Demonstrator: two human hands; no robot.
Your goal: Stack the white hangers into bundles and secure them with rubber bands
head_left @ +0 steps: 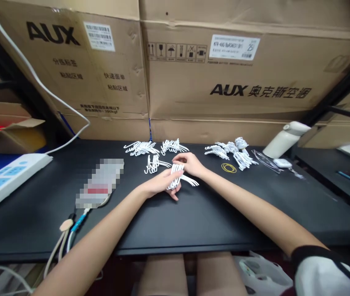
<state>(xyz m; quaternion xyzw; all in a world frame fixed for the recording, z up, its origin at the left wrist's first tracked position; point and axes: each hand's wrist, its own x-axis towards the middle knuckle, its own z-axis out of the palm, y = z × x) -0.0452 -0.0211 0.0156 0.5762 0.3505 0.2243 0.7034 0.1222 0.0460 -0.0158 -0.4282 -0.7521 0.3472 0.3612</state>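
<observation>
At nine o'clock, at the far left edge, an open cardboard box (6, 131) sits with its flaps up; something red shows inside, too little of it visible to identify. Below it lies a white power strip (8, 177) with blue sockets, its cable running up toward eleven o'clock. Toward the middle of the black table (193, 218), a blurred flat packet (100, 183) lies loose.

At the centre, the left hand (158, 185) has its fingers curled closed around a bundle of white hooks (176, 177), gripping it just above the tabletop. The right hand (190, 163) meets the same bundle from one o'clock, its fingertips pinched on the upper end of the hooks. Both hands touch the bundle and each other.

Around them, other white hook bundles lie on the table: one (154, 163) just beside the hands at eleven o'clock, two (140, 148) further back at twelve, and a looser heap (232, 151) at two o'clock. Yellow rubber bands (228, 167) lie near that heap. Further right, a white bottle (284, 139) lies tilted against the large AUX cartons (224, 82) lining the back.
</observation>
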